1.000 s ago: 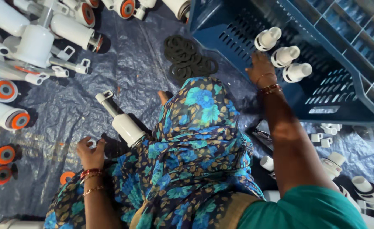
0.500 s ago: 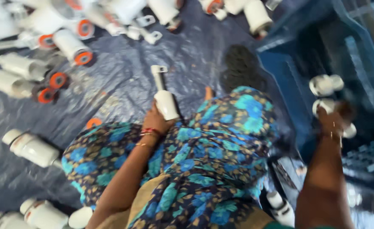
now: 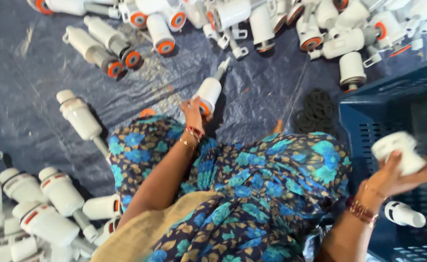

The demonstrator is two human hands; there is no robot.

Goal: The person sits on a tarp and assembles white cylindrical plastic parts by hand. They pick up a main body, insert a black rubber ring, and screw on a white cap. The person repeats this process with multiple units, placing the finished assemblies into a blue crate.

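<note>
Left hand [image 3: 193,107] is now gripping a white plastic valve [image 3: 208,92] by its orange-ringed end, fingers wrapped around it, where half a second ago it was only closing on the same piece lower in the view; the whole scene is sitting further left and the crate further right than before. Right hand [image 3: 393,174] is curling up around a short white cap [image 3: 401,151], holding it over the blue crate [image 3: 368,121], whereas earlier it was blurred beside two such pieces. That valve is lying tilted on the dark blue tarp [image 3: 29,97], its narrow stem with a small bracket pointing up and to the right, its thick body white. Inside the slotted crate another white cap [image 3: 405,214] is lying on its side just below the right wrist. Black rubber rings [image 3: 315,109] are sitting piled on the tarp just beside the crate's corner.
</note>
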